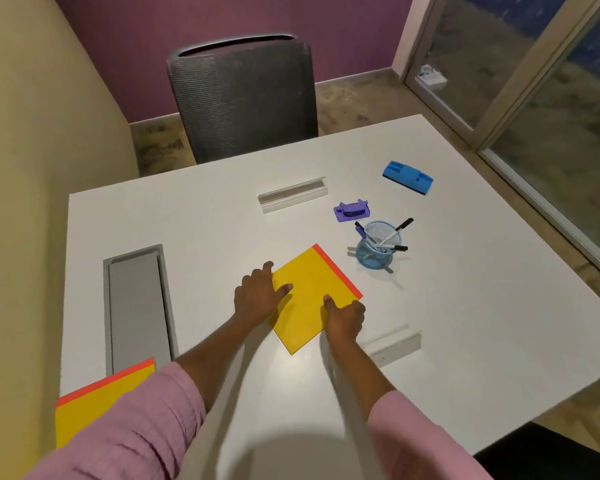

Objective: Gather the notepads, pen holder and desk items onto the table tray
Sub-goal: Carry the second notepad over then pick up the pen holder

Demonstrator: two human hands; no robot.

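A yellow notepad [310,296] with a red-orange top strip lies flat and turned diagonally near the middle of the white table [447,323]. My left hand [257,296] grips its left edge, thumb on top. My right hand [345,318] pinches its lower right edge, thumb on the cover. A second yellow notepad [94,407] sits at the near left corner, partly hidden by my left sleeve. A blue mesh pen holder [376,251] with several markers stands right of the held pad. A purple item [352,211] and a blue eraser-like block [407,177] lie behind it.
A long grey recessed tray [136,306] runs along the table's left side. Two white cable slots [293,197] [394,346] are set into the top. A dark mesh chair [243,95] stands at the far edge. Glass doors are on the right.
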